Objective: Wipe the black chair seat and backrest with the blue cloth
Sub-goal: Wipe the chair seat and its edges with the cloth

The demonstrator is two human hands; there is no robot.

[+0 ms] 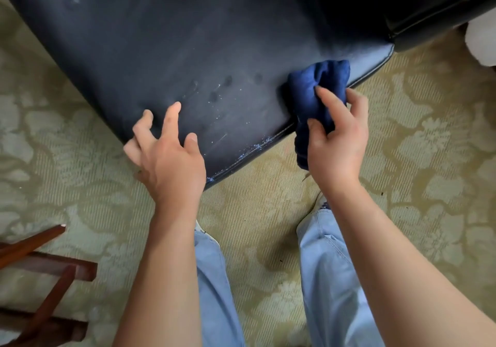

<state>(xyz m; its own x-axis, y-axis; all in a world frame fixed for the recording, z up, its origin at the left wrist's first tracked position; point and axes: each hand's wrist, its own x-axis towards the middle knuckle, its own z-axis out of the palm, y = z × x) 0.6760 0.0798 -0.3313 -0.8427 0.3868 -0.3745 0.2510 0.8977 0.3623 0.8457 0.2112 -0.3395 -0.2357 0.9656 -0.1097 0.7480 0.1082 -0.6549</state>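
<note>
The black chair seat (188, 46) fills the upper half of the head view, dusty, with pale specks and smudges near its front edge. The black backrest (418, 3) rises at the top right. My right hand (336, 140) grips the bunched blue cloth (316, 89) at the seat's front right edge, with part of the cloth hanging below the edge. My left hand (166, 156) hovers over the seat's front left corner with fingers spread and loosely bent, holding nothing.
A pale green floral carpet (429, 158) covers the floor. Dark wooden furniture legs (45, 263) stand at the bottom left. A white object (481, 40) sits at the right edge. My legs in light blue jeans (327, 279) stand just in front of the seat.
</note>
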